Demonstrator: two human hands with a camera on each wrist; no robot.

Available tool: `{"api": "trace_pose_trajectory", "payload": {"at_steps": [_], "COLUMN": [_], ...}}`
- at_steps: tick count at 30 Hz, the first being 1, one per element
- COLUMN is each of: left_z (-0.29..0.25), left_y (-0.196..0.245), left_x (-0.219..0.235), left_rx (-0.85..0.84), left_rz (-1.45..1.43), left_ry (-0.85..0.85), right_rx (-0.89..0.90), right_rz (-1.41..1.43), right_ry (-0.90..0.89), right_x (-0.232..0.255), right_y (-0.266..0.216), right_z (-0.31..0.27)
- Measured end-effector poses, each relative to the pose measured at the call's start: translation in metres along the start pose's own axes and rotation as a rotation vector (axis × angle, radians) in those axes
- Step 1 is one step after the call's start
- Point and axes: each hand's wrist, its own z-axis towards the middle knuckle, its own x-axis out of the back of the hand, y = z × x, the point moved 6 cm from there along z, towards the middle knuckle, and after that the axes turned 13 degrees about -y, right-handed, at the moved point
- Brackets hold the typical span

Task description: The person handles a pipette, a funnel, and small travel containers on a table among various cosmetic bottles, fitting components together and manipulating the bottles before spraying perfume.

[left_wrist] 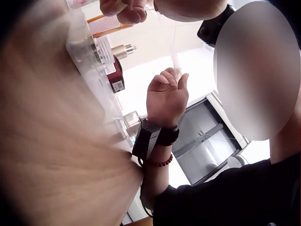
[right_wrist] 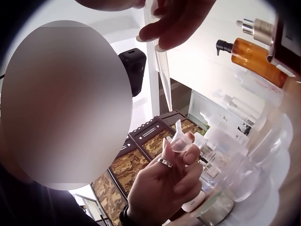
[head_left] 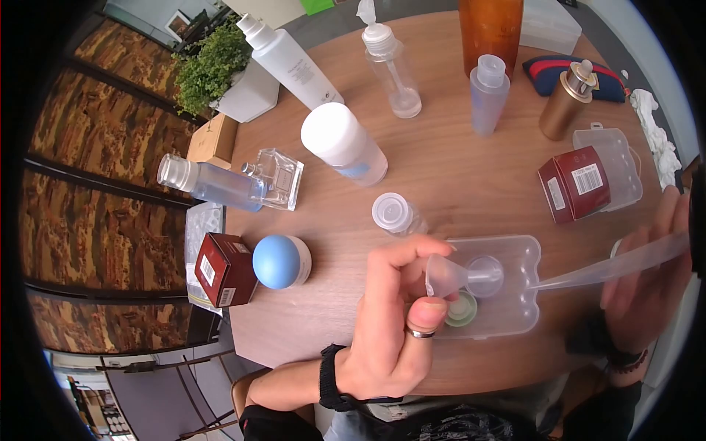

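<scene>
My left hand (head_left: 390, 316), with a ring and a black wrist strap, pinches a small clear funnel (head_left: 441, 278) between thumb and fingers. In the head view its spout points right, overlapping a small round clear jar (head_left: 494, 287). A jar with a pale green rim (head_left: 461, 312) sits beside that one, partly behind my fingers. Both are at a clear plastic tray (head_left: 518, 323). My right hand (head_left: 643, 275) holds a long translucent plastic dropper (head_left: 610, 272), its thin tip toward the funnel. The right wrist view shows the dropper (right_wrist: 163, 75) above the upturned funnel (right_wrist: 178, 141).
Behind the tray stands a small clear capped bottle (head_left: 393, 213). A white-capped bottle (head_left: 346, 143), a blue-lidded jar (head_left: 279, 262) and a red box (head_left: 224, 270) stand to the left. Another red box (head_left: 577, 184) and a bronze pump bottle (head_left: 565, 103) are at the right.
</scene>
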Motion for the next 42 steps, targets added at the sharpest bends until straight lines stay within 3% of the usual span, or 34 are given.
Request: {"api": "trace_pose_trajectory", "payload": {"at_steps": [5, 7, 8, 10, 14, 16, 25, 31, 34, 42], "left_z": [0.004, 0.003, 0.004, 0.004, 0.004, 0.004, 0.003, 0.002, 0.0, 0.001], "left_y": [0.001, 0.001, 0.001, 0.001, 0.0, 0.001, 0.001, 0.001, 0.003, 0.011], "left_x": [-0.002, -0.002, -0.001, -0.001, -0.001, -0.002, 0.001, 0.005, 0.004, 0.006], "left_rx": [0.047, 0.047, 0.048, 0.027, 0.01, 0.004, -0.007, -0.063, -0.099, -0.148], "left_rz": [0.07, 0.052, 0.051, 0.051, 0.05, 0.041, 0.03, -0.036, 0.001, -0.002], "left_ry": [0.108, 0.146, 0.145, 0.136, 0.136, 0.147, 0.142, 0.23, 0.237, 0.202], "right_rx": [0.053, 0.175, 0.174, 0.041, 0.048, 0.01, -0.091, -0.057, -0.176, -0.16], "right_rz": [0.039, 0.21, 0.209, 0.139, 0.197, 0.11, 0.246, 0.082, 0.054, 0.179], "right_ry": [-0.044, -0.87, -0.869, -0.269, -0.3, -0.569, -0.244, -0.432, -0.27, -0.333], "right_x": [0.001, -0.029, -0.035, -0.031, -0.034, -0.041, -0.045, -0.046, -0.044, -0.042], "right_y": [0.003, -0.002, -0.005, -0.005, -0.008, -0.009, 0.001, 0.0, 0.0, 0.002], "right_z": [0.006, 0.019, 0.013, 0.012, 0.018, 0.019, 0.013, 0.018, 0.018, 0.021]}}
